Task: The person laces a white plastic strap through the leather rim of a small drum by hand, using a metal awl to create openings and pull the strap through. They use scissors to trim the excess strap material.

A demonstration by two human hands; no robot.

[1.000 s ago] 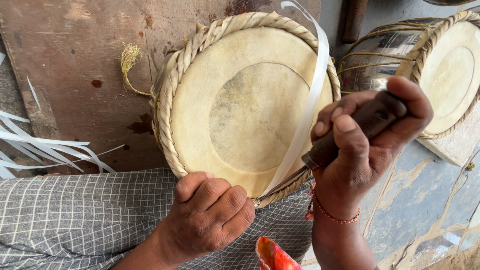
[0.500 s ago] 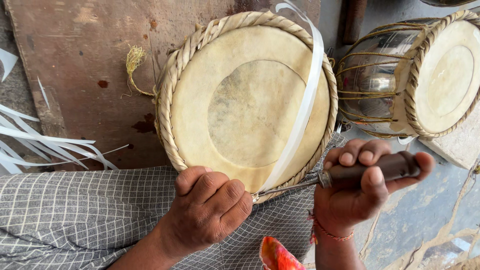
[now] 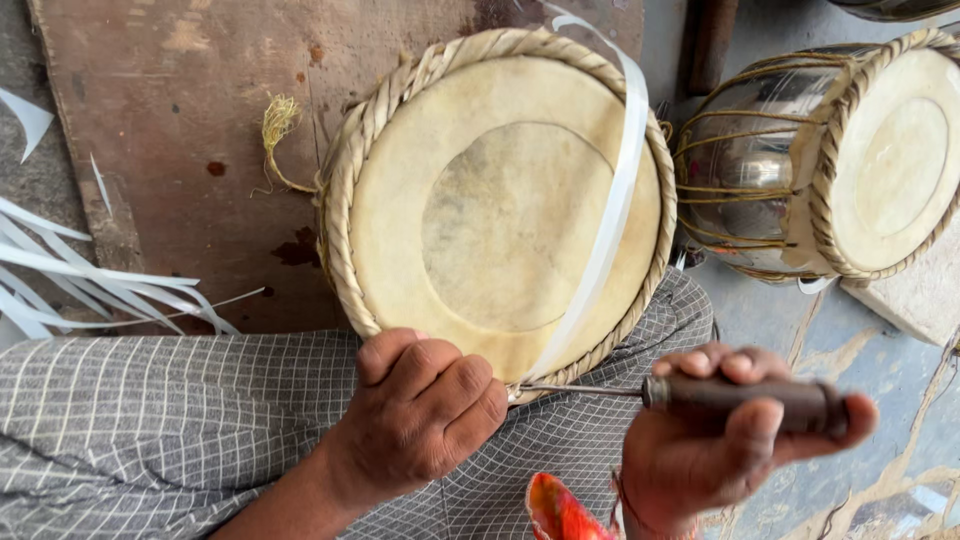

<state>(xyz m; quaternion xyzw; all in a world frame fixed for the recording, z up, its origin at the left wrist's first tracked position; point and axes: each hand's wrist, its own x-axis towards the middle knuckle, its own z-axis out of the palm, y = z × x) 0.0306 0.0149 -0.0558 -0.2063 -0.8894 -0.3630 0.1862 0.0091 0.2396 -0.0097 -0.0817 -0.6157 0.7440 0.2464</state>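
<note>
Right hand [image 3: 725, 440] clenched around the dark wooden handle of an awl [image 3: 745, 395], its thin metal shaft pointing left into the braided rim at the drum's near edge; left hand [image 3: 425, 410] curled in a fist, knuckles pressed on that same rim. Drum [image 3: 500, 205] rests tilted on the lap, on checked cloth [image 3: 150, 420], a white strap [image 3: 610, 210] running across its skin. Beyond: brown board [image 3: 180, 100], second drum with metal body [image 3: 830, 160] at right.

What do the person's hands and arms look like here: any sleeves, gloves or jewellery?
Both hands are bare, with no gloves and no rings in view. The left hand shows a bare forearm, no sleeve reaching it. The right hand has a thin beaded reddish bracelet round the wrist; no sleeve shows there either.
</note>
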